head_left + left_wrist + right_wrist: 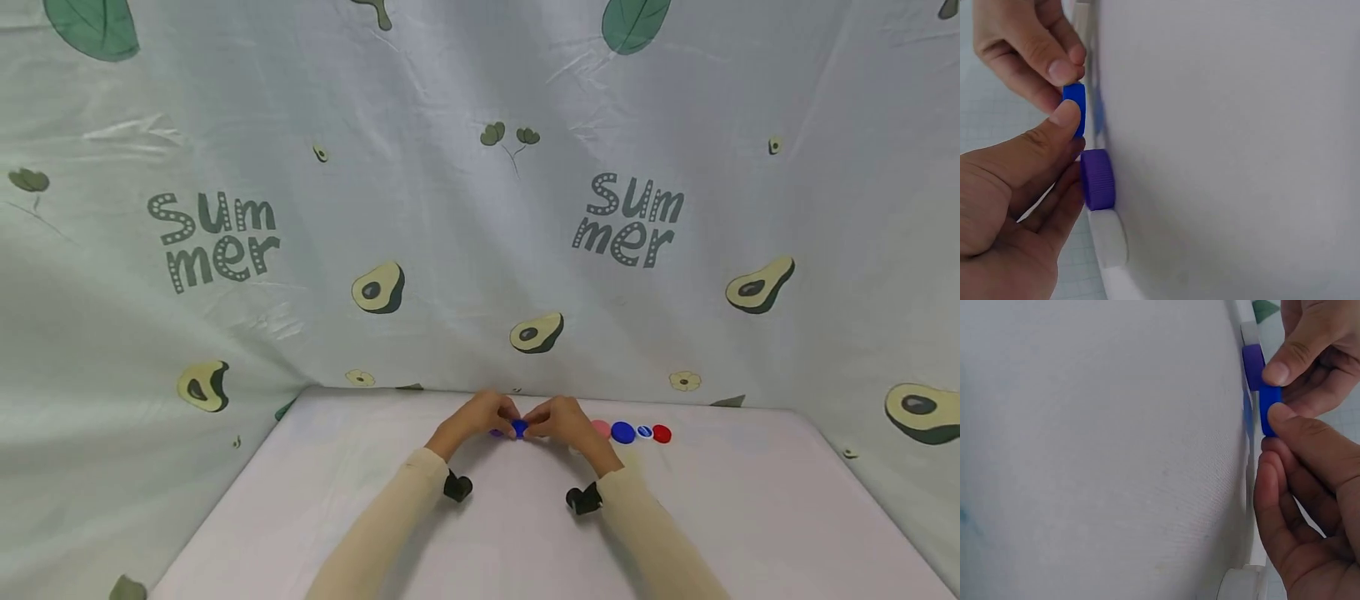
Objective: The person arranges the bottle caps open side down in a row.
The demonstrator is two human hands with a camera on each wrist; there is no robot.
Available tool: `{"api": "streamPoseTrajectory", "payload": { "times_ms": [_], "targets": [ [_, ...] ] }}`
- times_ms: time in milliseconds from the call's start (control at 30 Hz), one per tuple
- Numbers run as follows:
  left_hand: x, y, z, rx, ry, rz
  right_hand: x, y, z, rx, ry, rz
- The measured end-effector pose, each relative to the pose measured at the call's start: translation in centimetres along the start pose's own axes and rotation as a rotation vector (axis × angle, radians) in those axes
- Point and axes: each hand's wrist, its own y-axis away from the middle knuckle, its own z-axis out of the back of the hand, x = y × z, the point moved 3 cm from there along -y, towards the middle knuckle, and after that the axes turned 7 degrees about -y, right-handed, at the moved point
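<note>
Between my two hands at the far side of the table is a small blue bottle cap (520,428), standing on edge in both wrist views. My left hand (483,415) pinches one side of it with thumb and fingers. From the other side my right hand (564,421) pinches the same cap, its thumb on the face in the right wrist view. Close beside my left fingers stands a ribbed purple cap (1099,180), with a white cap (1109,237) just past it. The purple cap is partly covered by my left hand in the head view.
Right of my hands, a row of round caps runs along the back: a pink one (602,428), a larger blue one (622,432), a blue-and-white one (644,432) and a red one (662,433). A printed curtain (450,208) hangs behind the white table (517,533).
</note>
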Motion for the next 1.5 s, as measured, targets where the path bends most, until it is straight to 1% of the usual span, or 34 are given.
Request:
{"api": "streamPoseTrajectory", "payload": {
  "times_ms": [67,133,267,400,533,700,867,1100,1200,1333,1400,1500],
  "targets": [
    [-0.2,0.0,0.5,0.004,0.009,-0.014,0.2,0.2,0.4,-0.001,-0.031,0.001],
    [-0.4,0.0,1.0,-0.006,0.025,-0.016,0.5,0.3,0.9,-0.008,-0.036,0.018],
    [-0.8,0.3,1.6,-0.050,0.064,-0.015,1.3,0.5,1.7,-0.024,-0.001,0.061],
    [-1.3,1.0,1.7,-0.105,0.127,-0.019,1.9,1.1,2.0,-0.027,0.012,0.079],
    [-1.7,1.7,1.7,-0.169,0.179,-0.015,2.5,1.9,2.1,-0.051,-0.007,0.075],
    [-2.1,2.4,1.6,-0.218,0.182,-0.017,3.1,2.7,2.3,-0.072,-0.029,0.094],
    [-2.5,2.5,1.6,-0.236,0.185,-0.030,3.4,3.2,2.6,-0.097,-0.035,0.099],
    [-2.8,2.9,1.8,-0.240,0.225,-0.022,3.9,3.7,2.9,-0.085,-0.034,0.113],
    [-3.0,3.1,1.7,-0.249,0.237,-0.018,3.9,3.9,3.0,-0.086,-0.022,0.139],
    [-3.1,3.4,1.5,-0.265,0.250,0.012,4.0,4.2,3.1,-0.088,-0.023,0.181],
    [-3.1,3.5,1.3,-0.277,0.268,0.024,4.1,4.4,3.0,-0.102,-0.026,0.208],
    [-3.2,3.6,1.2,-0.301,0.316,0.022,4.0,4.6,2.9,-0.139,-0.027,0.242]
  ]
}}
